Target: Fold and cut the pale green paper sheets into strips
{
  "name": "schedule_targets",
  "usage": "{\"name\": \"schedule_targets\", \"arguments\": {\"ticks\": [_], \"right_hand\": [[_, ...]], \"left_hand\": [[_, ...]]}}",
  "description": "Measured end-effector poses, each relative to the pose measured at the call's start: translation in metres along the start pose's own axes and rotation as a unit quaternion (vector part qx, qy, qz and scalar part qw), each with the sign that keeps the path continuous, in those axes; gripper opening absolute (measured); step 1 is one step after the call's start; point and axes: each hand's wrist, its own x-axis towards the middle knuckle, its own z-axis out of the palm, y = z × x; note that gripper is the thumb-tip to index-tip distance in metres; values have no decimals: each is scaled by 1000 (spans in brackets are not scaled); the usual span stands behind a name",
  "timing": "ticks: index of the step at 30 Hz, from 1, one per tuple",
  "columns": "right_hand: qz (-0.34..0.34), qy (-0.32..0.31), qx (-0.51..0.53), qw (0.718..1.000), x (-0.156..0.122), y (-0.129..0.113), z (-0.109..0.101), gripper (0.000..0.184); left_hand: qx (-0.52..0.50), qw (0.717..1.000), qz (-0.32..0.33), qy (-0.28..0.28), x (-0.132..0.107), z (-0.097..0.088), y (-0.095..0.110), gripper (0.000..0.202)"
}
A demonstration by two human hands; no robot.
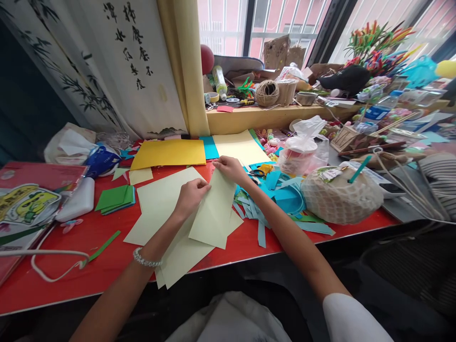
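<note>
My left hand [191,195] pinches the upper left edge of a pale yellow paper sheet [213,213], fingers closed on it. My right hand [230,168] grips the same sheet at its top corner, fingers curled. The sheet is folded and lies slanted over larger pale yellow sheets [158,204] on the red table [107,259]. A bead bracelet [146,259] is on my left wrist.
An orange-yellow sheet [168,153] and a cream sheet [239,146] lie behind. Green squares [116,198] sit to the left, blue strips [274,197] and scissors [257,173] to the right. A netted round object [340,199], a plastic bag [306,147] and a cluttered windowsill [270,114] stand further right.
</note>
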Motion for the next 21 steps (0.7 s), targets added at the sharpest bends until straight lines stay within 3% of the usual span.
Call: {"name": "schedule_targets", "arguments": {"ticks": [10,14,17,21], "right_hand": [[6,51,-34,998,3,13,-5,31],[11,55,-34,998,3,14,-4,31],[19,63,-28,997,4,15,-6,30],[42,74,-6,996,4,23,-19,34]], "left_hand": [[22,997,-49,-61,-57,-22,0,24],[16,990,-101,-102,-86,-31,4,25],[-1,979,-136,-153,-115,-34,10,25],[-25,936,-174,-304,-152,-37,19,21]]}}
